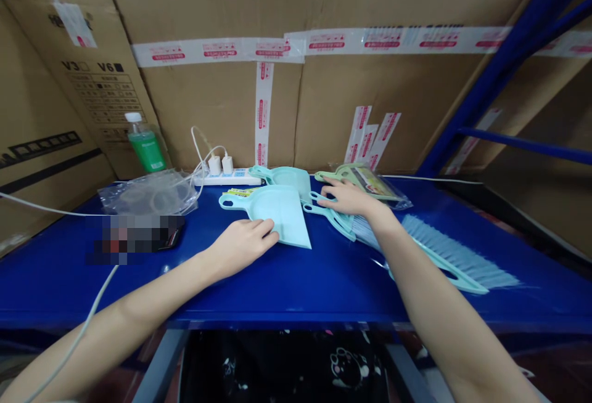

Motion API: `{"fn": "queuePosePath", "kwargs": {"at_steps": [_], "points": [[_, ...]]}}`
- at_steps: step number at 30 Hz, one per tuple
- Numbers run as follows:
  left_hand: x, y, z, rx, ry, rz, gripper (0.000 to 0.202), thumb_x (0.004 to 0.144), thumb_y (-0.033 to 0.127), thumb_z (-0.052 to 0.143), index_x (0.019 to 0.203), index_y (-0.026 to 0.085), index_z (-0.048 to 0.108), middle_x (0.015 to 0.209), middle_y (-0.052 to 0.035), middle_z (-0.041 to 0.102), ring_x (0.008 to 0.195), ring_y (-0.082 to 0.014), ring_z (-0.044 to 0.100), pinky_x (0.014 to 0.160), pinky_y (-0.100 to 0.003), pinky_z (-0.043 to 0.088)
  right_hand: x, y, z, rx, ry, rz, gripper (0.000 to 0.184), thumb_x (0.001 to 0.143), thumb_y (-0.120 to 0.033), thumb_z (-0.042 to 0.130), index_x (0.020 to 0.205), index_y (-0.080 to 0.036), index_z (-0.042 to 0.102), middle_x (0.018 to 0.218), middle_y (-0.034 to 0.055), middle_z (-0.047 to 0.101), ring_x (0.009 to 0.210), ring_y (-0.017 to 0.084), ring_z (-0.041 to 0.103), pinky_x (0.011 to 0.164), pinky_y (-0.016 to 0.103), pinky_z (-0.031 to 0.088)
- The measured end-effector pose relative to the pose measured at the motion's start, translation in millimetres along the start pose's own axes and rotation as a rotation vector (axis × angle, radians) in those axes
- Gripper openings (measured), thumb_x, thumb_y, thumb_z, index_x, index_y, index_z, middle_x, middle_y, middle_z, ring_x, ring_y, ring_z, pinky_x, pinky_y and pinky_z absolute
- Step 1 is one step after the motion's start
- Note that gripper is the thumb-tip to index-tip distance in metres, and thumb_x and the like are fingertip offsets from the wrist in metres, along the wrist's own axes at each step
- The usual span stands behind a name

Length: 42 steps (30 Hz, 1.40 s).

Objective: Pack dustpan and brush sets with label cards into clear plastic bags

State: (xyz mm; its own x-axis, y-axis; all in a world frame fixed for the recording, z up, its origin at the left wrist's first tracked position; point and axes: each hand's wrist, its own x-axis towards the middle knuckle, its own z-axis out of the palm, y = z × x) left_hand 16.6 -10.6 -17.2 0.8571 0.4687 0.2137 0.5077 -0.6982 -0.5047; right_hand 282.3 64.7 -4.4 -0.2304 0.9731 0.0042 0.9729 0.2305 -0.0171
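Observation:
A light-blue dustpan (283,209) lies on the blue table. My left hand (244,244) is closed at its near edge, fingers curled against the rim. Behind it, a second light-blue dustpan (292,176) is partly covered by the first. My right hand (346,197) reaches over the handles of light-blue hand brushes (337,223), its fingers apart. Its fingertips are at a green handle of a bagged dustpan set (370,180) and by a brush handle; firm contact is unclear. A large brush with blue bristles (456,255) lies right of my forearm, which hides part of it.
A white power strip (235,177) with plugged-in chargers stands against the cardboard wall. To the left are a bottle of green liquid (147,147), a crumpled plastic bag (148,193) and a blurred dark item. White cables cross the left side. A blue metal frame (499,76) rises at right.

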Motion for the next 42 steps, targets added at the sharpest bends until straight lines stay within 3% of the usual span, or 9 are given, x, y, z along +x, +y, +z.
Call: {"fn": "queuePosePath", "kwargs": {"at_steps": [9, 17, 27, 34, 38, 42], "points": [[-1.8, 1.7, -3.7, -0.073, 0.03, 0.006, 0.026, 0.088, 0.006, 0.033, 0.087, 0.015, 0.056, 0.081, -0.0052, 0.054, 0.065, -0.0145, 0.057, 0.058, -0.028, 0.048, -0.9, 2.0, -2.2, 0.019, -0.037, -0.022, 0.04, 0.082, -0.053, 0.042, 0.102, -0.026, 0.064, 0.148, 0.0027, 0.033, 0.127, 0.041, 0.037, 0.095, 0.053, 0.039], [-3.0, 1.0, -7.1, -0.009, 0.063, 0.056, 0.021, 0.087, 0.007, 0.037, 0.085, 0.016, 0.055, 0.076, -0.0027, 0.054, 0.059, -0.0128, 0.055, 0.054, -0.025, 0.044, -2.4, 1.8, -4.2, 0.043, -0.069, -0.031, 0.038, 0.081, -0.052, 0.045, 0.101, -0.026, 0.064, 0.148, 0.0036, 0.033, 0.13, 0.039, 0.033, 0.099, 0.052, 0.035], [-3.7, 4.8, -9.4, 0.015, 0.084, 0.087, 0.021, 0.085, 0.005, 0.036, 0.085, 0.017, 0.054, 0.075, -0.002, 0.054, 0.055, -0.0112, 0.053, 0.052, -0.024, 0.043, -5.9, -10.1, -7.3, -0.018, -0.05, 0.041, 0.034, 0.085, -0.045, 0.042, 0.103, -0.024, 0.063, 0.135, 0.0109, 0.047, 0.122, 0.038, 0.042, 0.094, 0.049, 0.039], [-5.4, 7.1, -9.2, -0.016, 0.173, 0.13, 0.019, 0.087, 0.005, 0.038, 0.082, 0.016, 0.053, 0.073, -0.0016, 0.053, 0.055, -0.0127, 0.051, 0.049, -0.026, 0.042, -5.7, -17.9, -10.9, -0.17, -0.012, -0.091, 0.025, 0.088, -0.03, 0.044, 0.095, -0.015, 0.062, 0.112, 0.0161, 0.061, 0.11, 0.031, 0.052, 0.085, 0.038, 0.041], [-5.2, 8.6, -10.0, -0.023, 0.204, 0.144, 0.019, 0.086, 0.005, 0.038, 0.081, 0.016, 0.053, 0.072, -0.0011, 0.053, 0.054, -0.0131, 0.05, 0.048, -0.027, 0.042, -10.1, -25.3, -16.8, -0.145, -0.032, -0.046, 0.024, 0.092, -0.029, 0.04, 0.099, -0.013, 0.057, 0.093, 0.015, 0.066, 0.087, 0.026, 0.062, 0.067, 0.031, 0.041], [-5.5, 8.9, -11.8, -0.018, 0.21, 0.144, 0.018, 0.086, 0.005, 0.04, 0.08, 0.016, 0.054, 0.071, -0.0007, 0.053, 0.052, -0.013, 0.049, 0.047, -0.027, 0.041, -15.6, -32.8, -22.2, -0.118, -0.013, -0.066, 0.02, 0.092, -0.029, 0.042, 0.096, -0.014, 0.056, 0.089, 0.0139, 0.067, 0.082, 0.025, 0.063, 0.058, 0.028, 0.035]]}}
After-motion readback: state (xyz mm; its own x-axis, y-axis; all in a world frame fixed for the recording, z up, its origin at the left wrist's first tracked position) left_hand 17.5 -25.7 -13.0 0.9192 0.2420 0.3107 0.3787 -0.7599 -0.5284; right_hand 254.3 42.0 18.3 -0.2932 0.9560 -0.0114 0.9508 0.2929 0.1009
